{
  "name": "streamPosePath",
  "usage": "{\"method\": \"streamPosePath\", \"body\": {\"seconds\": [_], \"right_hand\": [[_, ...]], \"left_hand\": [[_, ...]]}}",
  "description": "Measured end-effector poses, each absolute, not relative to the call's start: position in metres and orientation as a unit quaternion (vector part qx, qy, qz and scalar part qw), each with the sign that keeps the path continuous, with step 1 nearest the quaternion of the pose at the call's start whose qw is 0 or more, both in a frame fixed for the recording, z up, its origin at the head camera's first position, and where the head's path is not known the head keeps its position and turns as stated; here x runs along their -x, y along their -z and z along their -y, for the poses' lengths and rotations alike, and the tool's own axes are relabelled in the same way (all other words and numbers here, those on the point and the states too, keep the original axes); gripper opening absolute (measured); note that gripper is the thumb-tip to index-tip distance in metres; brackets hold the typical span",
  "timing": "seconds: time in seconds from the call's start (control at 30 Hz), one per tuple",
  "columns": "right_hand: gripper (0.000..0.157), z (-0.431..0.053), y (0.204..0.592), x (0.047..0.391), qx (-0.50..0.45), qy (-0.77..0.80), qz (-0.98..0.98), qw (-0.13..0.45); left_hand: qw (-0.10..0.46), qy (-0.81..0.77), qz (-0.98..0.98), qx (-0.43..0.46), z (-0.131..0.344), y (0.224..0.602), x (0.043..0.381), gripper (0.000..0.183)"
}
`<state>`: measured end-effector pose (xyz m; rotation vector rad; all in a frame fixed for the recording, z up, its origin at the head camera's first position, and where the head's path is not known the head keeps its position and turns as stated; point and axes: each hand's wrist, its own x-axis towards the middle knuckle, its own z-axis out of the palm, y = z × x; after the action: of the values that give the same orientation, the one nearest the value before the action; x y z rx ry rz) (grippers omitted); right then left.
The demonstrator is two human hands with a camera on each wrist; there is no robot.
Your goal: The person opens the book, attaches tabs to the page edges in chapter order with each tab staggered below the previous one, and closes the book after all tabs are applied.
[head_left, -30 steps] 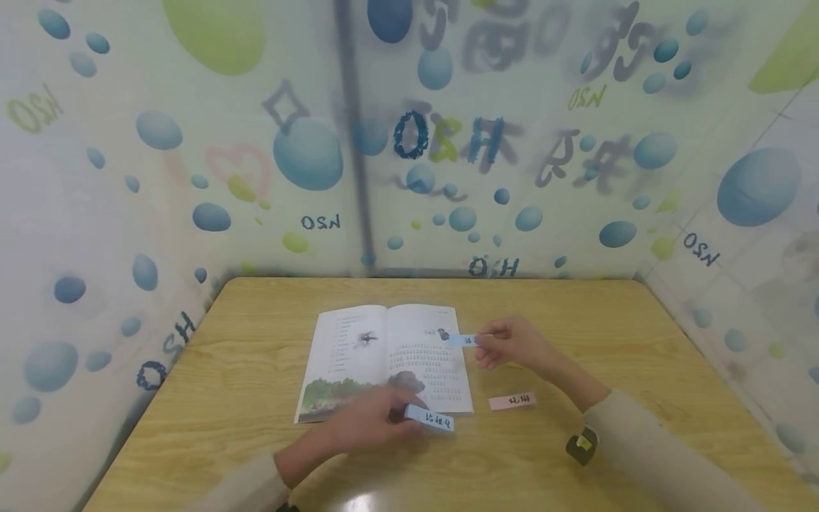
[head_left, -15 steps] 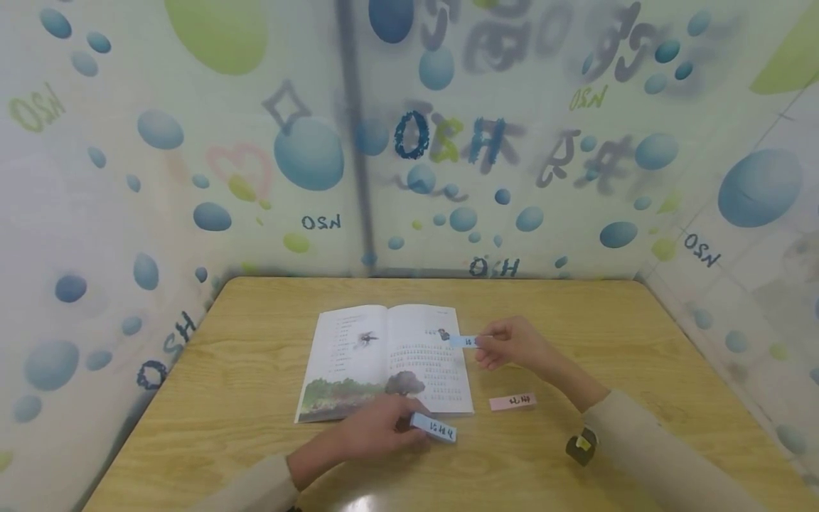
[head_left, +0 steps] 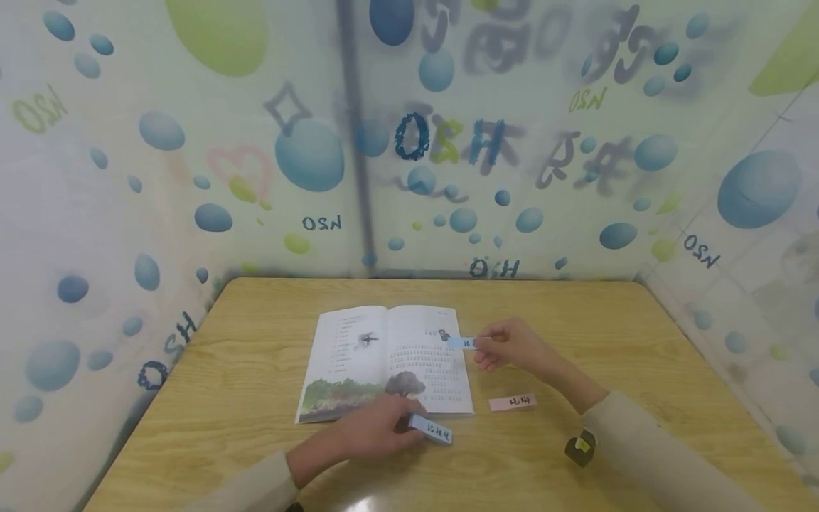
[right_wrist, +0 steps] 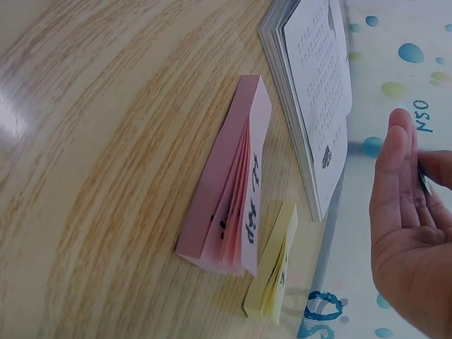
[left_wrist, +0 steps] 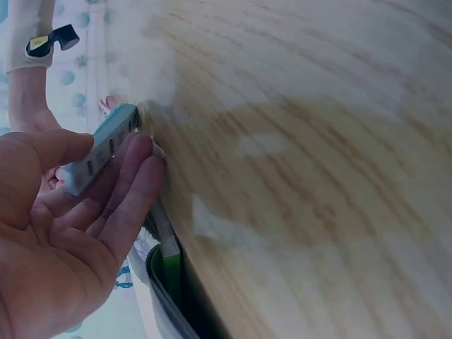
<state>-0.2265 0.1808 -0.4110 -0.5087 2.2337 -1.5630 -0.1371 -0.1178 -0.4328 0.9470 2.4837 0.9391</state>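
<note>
My left hand (head_left: 377, 430) pinches a blue sticky-note pad (head_left: 431, 429) with handwriting on it, just in front of the book's lower edge. In the left wrist view, the thumb presses the pad (left_wrist: 106, 152) against the fingers. My right hand (head_left: 512, 345) pinches a light blue sticky note (head_left: 462, 343), also written on, whose free end lies over the edge of the right page. Beneath both hands' level, the open book (head_left: 352, 355) shows text and a printed tree. A pink sticky-note pad (head_left: 512, 402) lies by the right hand, its leaves fanned in the right wrist view.
A yellow sticky-note pad (right_wrist: 272, 268) lies beyond the pink one in the right wrist view; the head view does not show it. The wooden table (head_left: 256, 306) meets panels with bubble prints (head_left: 307, 156) at the back and sides.
My left hand has shifted slightly right and downward with the blue pad, away from the printed tree, and then steadied. The right hand and its sticky note stay almost still.
</note>
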Motion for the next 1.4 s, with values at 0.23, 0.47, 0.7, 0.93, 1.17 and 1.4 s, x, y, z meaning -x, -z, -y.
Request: {"method": "streamPosePath", "body": {"seconds": [0.23, 0.47, 0.7, 0.93, 1.17, 1.4], "right_hand": [[0.027, -0.182, 0.41, 0.226, 0.174, 0.551, -0.796, 0.179], [0.027, -0.183, 0.412, 0.228, 0.169, 0.553, -0.796, 0.176], [0.028, -0.184, 0.409, 0.226, 0.171, 0.551, -0.798, 0.177], [0.03, -0.186, 0.411, 0.228, 0.172, 0.547, -0.799, 0.181], [0.031, -0.188, 0.412, 0.23, 0.162, 0.547, -0.801, 0.181], [0.031, -0.189, 0.412, 0.23, 0.162, 0.55, -0.799, 0.18]], "left_hand": [[0.145, -0.288, -0.887, -0.331, 0.126, 0.417, 0.137, 0.014], [0.126, -0.282, -0.894, -0.325, 0.137, 0.408, 0.146, 0.016], [0.132, -0.286, -0.898, -0.306, 0.143, 0.402, 0.151, 0.016], [0.134, -0.302, -0.899, -0.287, 0.147, 0.399, 0.155, 0.013], [0.091, -0.278, -0.913, -0.284, 0.154, 0.398, 0.164, 0.011], [0.055, -0.257, -0.927, -0.266, 0.161, 0.399, 0.17, 0.015]]}}
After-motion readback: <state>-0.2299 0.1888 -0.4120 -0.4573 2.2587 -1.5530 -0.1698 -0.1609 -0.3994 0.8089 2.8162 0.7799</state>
